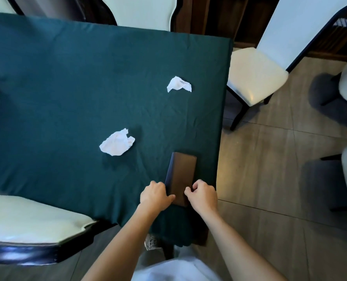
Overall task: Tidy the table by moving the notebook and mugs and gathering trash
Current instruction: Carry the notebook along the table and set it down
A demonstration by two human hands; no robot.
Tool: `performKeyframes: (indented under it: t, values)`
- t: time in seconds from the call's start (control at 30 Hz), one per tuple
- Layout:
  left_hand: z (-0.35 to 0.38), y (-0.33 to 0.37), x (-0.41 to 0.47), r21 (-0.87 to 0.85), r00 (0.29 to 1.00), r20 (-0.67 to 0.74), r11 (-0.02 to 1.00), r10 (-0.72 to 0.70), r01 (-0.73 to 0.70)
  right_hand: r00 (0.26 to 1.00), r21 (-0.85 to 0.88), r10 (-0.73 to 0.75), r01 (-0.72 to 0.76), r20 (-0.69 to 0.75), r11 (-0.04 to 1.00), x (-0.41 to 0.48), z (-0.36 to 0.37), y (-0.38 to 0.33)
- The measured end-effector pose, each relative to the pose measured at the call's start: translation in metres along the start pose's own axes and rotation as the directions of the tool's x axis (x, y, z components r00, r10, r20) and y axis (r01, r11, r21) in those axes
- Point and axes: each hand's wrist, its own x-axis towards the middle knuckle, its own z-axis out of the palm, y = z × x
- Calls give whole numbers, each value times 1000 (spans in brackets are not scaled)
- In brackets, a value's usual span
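Head view: a green-clothed table [67, 78] is seen from above.
Notebook [181, 175]: laid closed at the near right corner.
Left hand [155, 195]: curled against the notebook's left edge.
Right hand [203, 194]: pinched on its right edge.
Trash: two crumpled tissues [117, 143] [178, 84] are left farther in.

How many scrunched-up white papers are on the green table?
2. One crumpled paper lies mid-table, just left of the brown notebook. The other crumpled paper lies farther back, toward the table's right edge. Nothing seems to hide more.
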Motion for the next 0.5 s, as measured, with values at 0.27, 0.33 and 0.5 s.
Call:
performKeyframes:
  t: [0.27, 0.33, 0.5]
  values:
    - [4, 15, -11, 84, 968, -91, 971, 232, -225, 941, -286, -335, 332, 41, 899, 3, -3, -22]
    - [3, 18, -12, 94, 974, -86, 975, 208, -200, 949, -277, -311, 314, 56, 908, 3, -3, -25]
    - [-3, 20, -8, 137, 976, -57, 970, 209, -200, 956, -309, -281, 293, 83, 905, 3, -8, -33]
